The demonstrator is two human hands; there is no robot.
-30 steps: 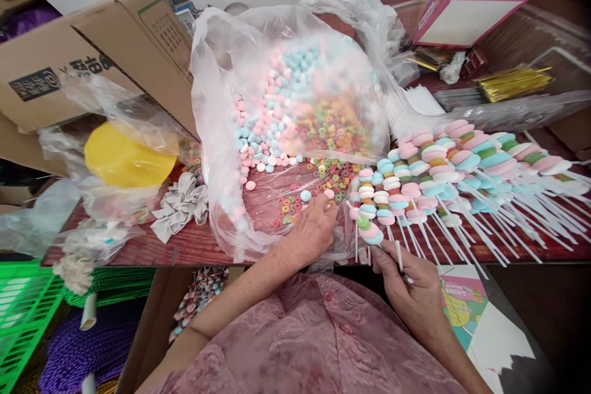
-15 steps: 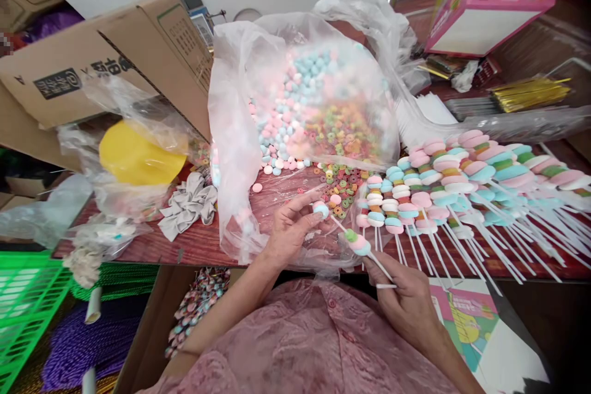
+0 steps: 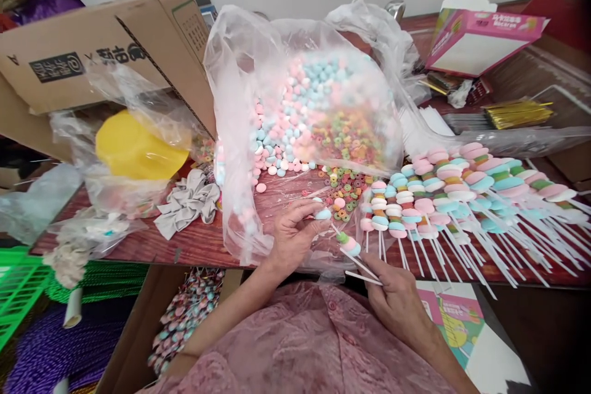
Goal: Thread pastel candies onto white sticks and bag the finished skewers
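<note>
Between thumb and fingers of my left hand [image 3: 295,231] is a blue and white marshmallow [image 3: 322,213], just beyond the tip of a thin white stick. My right hand [image 3: 394,289] is closed around the stick [image 3: 367,269], which slants up to the left. Pink and blue marshmallow pieces [image 3: 349,246] and a green ring [image 3: 342,237] are threaded near its upper end. A second white stick [image 3: 363,277] juts from the same fingers. Close to the right hand lie many finished marshmallow skewers [image 3: 429,197], their sticks toward me.
A clear plastic bag [image 3: 240,221] holds loose marshmallows [image 3: 295,123] and coloured rings [image 3: 348,141]. Left of it stand a cardboard box [image 3: 106,61], a yellow round thing [image 3: 138,148] in plastic and a grey cloth [image 3: 187,203]. A pink carton [image 3: 484,37] is at the back right.
The skewer in my right hand has shifted slightly left and down. My left hand still pinches a marshmallow, whose blue side now shows more. The whole view has shifted slightly.
</note>
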